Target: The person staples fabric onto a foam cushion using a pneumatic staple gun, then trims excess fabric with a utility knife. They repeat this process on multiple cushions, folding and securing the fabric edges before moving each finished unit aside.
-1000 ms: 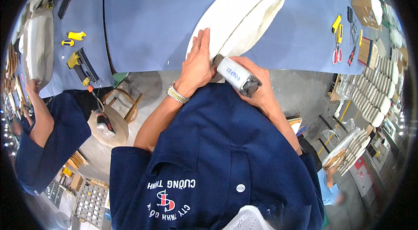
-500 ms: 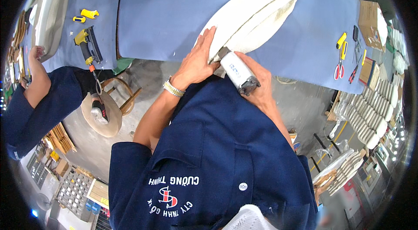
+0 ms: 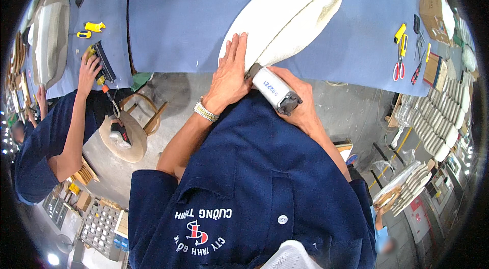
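A cream upholstered pad [image 3: 277,14], long and pointed at its far end, lies with its open seam showing, its near end at the front edge of the blue table. My left hand [image 3: 233,75] rests on its left near side, fingers stretched out flat. My right hand [image 3: 300,98] grips a staple gun [image 3: 275,88] with a silver-white body and black end cap. Its dark nose meets the near tip of the pad beside my left hand. The trigger side of the tool is hidden by its body and my palm.
At left, a co-worker's hand [image 3: 90,68] holds a yellow-and-black staple gun [image 3: 106,63] near yellow tools [image 3: 94,26]. Red-handled scissors [image 3: 399,70], a yellow cutter [image 3: 400,33] and pliers [image 3: 415,72] lie at right. A cardboard box [image 3: 434,14] stands beyond, and a round stool seat [image 3: 122,139] below left.
The pad and both my hands have shifted slightly left in view, the staple gun staying at the pad's near tip. The co-worker's hand has come onto the yellow-and-black staple gun.
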`<state>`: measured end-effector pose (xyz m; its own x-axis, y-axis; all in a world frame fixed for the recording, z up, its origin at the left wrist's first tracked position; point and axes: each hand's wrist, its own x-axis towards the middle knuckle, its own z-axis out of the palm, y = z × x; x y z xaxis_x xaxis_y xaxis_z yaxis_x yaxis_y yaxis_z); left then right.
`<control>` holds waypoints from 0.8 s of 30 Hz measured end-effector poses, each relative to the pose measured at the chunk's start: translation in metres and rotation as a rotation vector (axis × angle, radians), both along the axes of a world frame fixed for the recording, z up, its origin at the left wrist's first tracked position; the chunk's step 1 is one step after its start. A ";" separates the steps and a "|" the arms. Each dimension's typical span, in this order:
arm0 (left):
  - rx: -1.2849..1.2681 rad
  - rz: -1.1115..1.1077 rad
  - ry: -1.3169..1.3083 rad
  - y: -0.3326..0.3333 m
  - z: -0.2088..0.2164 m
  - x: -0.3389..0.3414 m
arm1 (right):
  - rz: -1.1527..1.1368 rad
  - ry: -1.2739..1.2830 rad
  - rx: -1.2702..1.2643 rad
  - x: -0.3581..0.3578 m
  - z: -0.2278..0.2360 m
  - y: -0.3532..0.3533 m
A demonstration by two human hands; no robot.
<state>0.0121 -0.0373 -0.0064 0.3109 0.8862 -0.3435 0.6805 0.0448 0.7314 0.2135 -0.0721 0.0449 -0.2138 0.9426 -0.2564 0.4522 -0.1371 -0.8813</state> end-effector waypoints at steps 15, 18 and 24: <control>0.082 0.003 -0.122 -0.006 -0.001 -0.027 | -0.013 0.089 0.204 -0.012 -0.010 -0.011; 0.072 0.007 -0.122 -0.007 -0.001 -0.026 | -0.014 0.061 0.192 -0.014 -0.008 -0.012; 0.109 0.058 -0.112 -0.019 -0.011 -0.016 | 0.026 0.015 0.021 -0.014 -0.003 -0.007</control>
